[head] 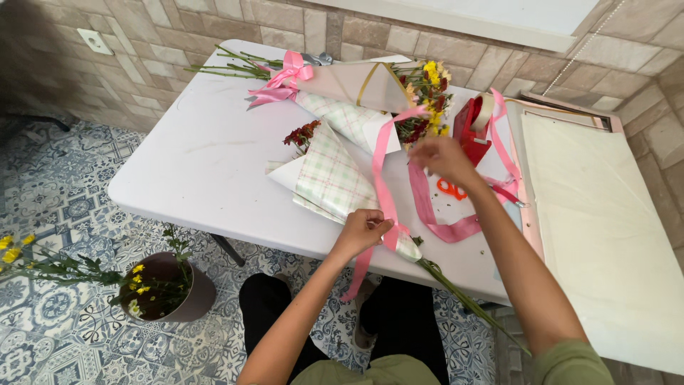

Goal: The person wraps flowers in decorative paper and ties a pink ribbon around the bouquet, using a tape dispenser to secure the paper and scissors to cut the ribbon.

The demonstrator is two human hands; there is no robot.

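Note:
A bouquet wrapped in green-checked paper (335, 178) lies on the white table (206, 164), its stems pointing toward me. My left hand (362, 229) pinches a pink ribbon (382, 178) at the narrow neck of the wrap. My right hand (443, 158) is raised above the table and holds the ribbon's upper end, pulling it taut. More pink ribbon loops on the table below it. Dark red flowers (302, 134) poke out of the wrap's open end.
A second bouquet (356, 84) with a pink bow lies at the table's far edge. A red tape dispenser (472, 128) and orange-handled scissors (452, 190) sit right of centre. Large paper sheets (605, 221) cover the right side. A brown pot with yellow flowers (167, 289) stands on the tiled floor.

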